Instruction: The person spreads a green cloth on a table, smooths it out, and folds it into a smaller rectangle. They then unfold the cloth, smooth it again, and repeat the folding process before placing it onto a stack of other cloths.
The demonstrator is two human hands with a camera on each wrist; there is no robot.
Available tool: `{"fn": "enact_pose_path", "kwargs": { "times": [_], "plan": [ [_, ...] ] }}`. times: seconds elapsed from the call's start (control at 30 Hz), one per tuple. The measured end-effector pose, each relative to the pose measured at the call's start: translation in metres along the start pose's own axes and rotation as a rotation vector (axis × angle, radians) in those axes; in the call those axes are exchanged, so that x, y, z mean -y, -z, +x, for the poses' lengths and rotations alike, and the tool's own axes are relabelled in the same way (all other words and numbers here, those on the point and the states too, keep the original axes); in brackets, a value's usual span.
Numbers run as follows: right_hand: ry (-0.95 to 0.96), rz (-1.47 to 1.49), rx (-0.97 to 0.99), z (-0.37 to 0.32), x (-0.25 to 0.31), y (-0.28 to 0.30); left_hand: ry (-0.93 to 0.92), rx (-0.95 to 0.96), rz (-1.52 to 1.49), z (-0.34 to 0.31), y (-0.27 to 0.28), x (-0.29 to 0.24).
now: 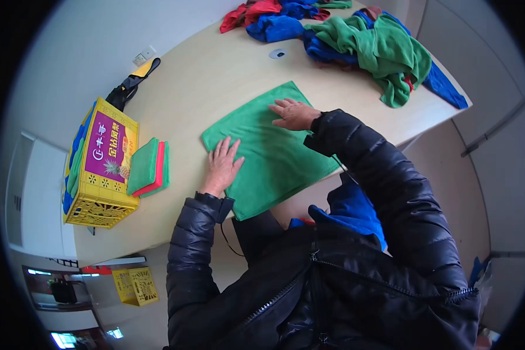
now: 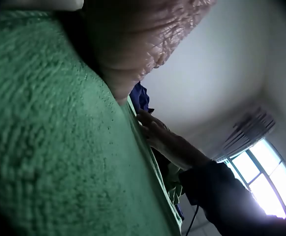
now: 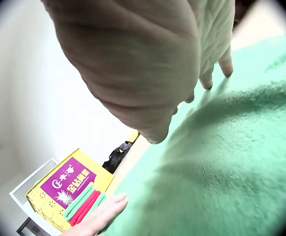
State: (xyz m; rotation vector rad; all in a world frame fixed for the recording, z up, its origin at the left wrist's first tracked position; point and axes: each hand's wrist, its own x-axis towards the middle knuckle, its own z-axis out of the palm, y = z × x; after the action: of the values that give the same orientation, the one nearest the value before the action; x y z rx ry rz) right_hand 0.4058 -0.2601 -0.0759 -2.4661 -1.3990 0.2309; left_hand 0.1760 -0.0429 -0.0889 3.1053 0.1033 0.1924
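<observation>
A green towel [image 1: 268,149] lies spread flat on the pale wooden table [image 1: 216,76], one corner hanging over the near edge. My left hand [image 1: 221,166] rests flat on its left part, fingers straight and spread. My right hand [image 1: 294,114] presses flat on its far right part. In the left wrist view the green towel [image 2: 49,147] fills the frame under my left hand [image 2: 133,44], with my right hand [image 2: 167,140] beyond. In the right wrist view my right hand [image 3: 152,64] lies on the green towel [image 3: 231,162], and my left hand's fingers [image 3: 101,216] show at the bottom.
A yellow crate [image 1: 99,166] with a purple label stands at the table's left, with a small stack of folded green and red cloths [image 1: 149,168] beside it. A heap of loose green, blue and red cloths [image 1: 356,35] covers the far right. A black object [image 1: 131,84] lies at the far left edge.
</observation>
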Motion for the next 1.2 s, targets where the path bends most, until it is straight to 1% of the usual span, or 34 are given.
{"fn": "enact_pose_path", "kwargs": {
  "times": [0.03,0.1,0.17,0.27,0.3,0.37,0.43,0.53,0.57,0.63,0.67,0.73,0.8,0.87,0.9,0.97,1.0,1.03,1.1,1.17,1.2],
  "plan": [
    [0.012,-0.010,0.000,0.013,-0.003,-0.003,0.013,0.004,0.018,-0.003,-0.001,0.001],
    [-0.033,-0.062,0.045,0.035,-0.008,-0.008,0.039,0.004,0.035,-0.012,0.000,0.007],
    [-0.048,-0.090,0.071,0.049,-0.013,-0.008,0.035,0.031,-0.011,-0.020,0.004,0.013],
    [-0.109,-0.242,0.012,0.056,-0.033,-0.002,0.049,0.042,-0.025,-0.029,0.008,0.019],
    [-0.103,-0.246,0.010,0.060,-0.039,-0.001,0.060,0.043,-0.014,-0.032,0.009,0.021],
    [-0.151,-0.207,0.010,0.066,-0.049,0.000,0.075,0.042,-0.005,-0.033,0.010,0.025],
    [-0.167,-0.195,0.015,0.069,-0.048,0.007,0.084,0.011,-0.014,-0.036,0.012,0.031],
    [-0.290,-0.210,0.098,0.070,-0.045,0.015,0.118,-0.021,0.003,-0.044,0.013,0.041],
    [-0.293,-0.212,0.105,0.065,-0.037,0.014,0.134,-0.034,0.031,-0.043,0.016,0.042],
    [-0.070,-0.429,-0.034,0.050,-0.016,0.006,0.147,-0.042,0.040,-0.035,0.020,0.032],
    [-0.075,-0.433,-0.021,0.041,-0.002,0.003,0.065,-0.084,-0.013,-0.027,0.025,0.018],
    [0.048,-0.196,0.132,0.033,0.020,-0.002,-0.094,-0.173,-0.110,-0.018,0.032,-0.004],
    [0.058,-0.218,0.123,0.023,0.016,-0.001,-0.128,-0.144,-0.126,-0.020,0.032,-0.009],
    [0.074,-0.263,0.103,0.006,-0.004,0.003,-0.201,-0.087,-0.158,-0.021,0.031,-0.015],
    [0.074,-0.270,0.107,-0.002,-0.020,0.010,-0.199,-0.092,-0.165,-0.026,0.033,-0.013],
    [-0.194,-0.212,0.074,-0.012,-0.046,0.028,-0.090,0.076,-0.189,-0.050,0.048,0.007],
    [-0.194,-0.214,0.071,-0.012,-0.046,0.028,-0.038,0.159,-0.197,-0.055,0.055,0.011],
    [-0.151,-0.278,0.027,-0.013,-0.045,0.024,-0.039,0.158,-0.197,-0.053,0.058,0.009],
    [-0.059,-0.409,-0.053,-0.013,-0.039,0.016,-0.062,0.083,-0.217,-0.043,0.061,0.001],
    [0.137,-0.233,-0.045,-0.020,0.008,0.001,-0.069,0.051,-0.228,-0.038,0.054,-0.017],
    [0.240,-0.194,0.001,-0.038,0.038,-0.002,-0.175,-0.085,-0.248,-0.029,0.045,-0.034]
  ]
}}
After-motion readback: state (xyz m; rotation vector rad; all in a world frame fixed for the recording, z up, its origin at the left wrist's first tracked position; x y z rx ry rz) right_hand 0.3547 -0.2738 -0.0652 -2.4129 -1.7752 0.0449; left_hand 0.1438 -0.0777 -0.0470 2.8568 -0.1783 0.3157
